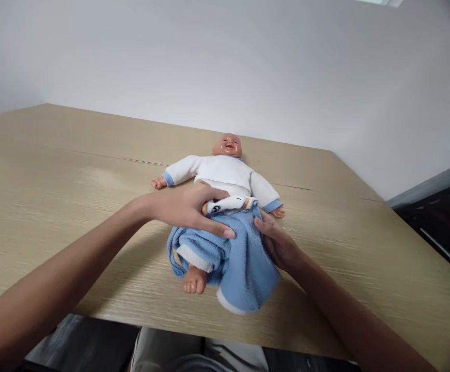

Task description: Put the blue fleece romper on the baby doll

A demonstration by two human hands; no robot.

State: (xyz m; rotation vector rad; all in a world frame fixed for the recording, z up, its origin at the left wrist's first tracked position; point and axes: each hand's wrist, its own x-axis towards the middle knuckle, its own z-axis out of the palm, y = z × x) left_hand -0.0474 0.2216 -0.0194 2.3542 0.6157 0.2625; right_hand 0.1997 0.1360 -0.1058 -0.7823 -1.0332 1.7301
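Doll (228, 147) face up on surface (348, 243), head beyond hands. Left hand (196, 206) across waist of blue trousers (246, 253), thumb spread from forefinger; whether it grips cloth, cannot tell. Right hand (277, 240) pinches trousers' side edge, thumb on top. White top (222, 170) just beyond hands. Bare foot (195, 280) pokes from trouser leg, nearer person than left hand.

i could slide my left hand (189, 205) or right hand (278, 242) outward over open tabletop (73, 206); ahead, the doll's (225, 169) spread arms (183, 169) stand in the way, then the wall (209, 67). between my hands, a bunched blue garment (246, 258) fills the gap.
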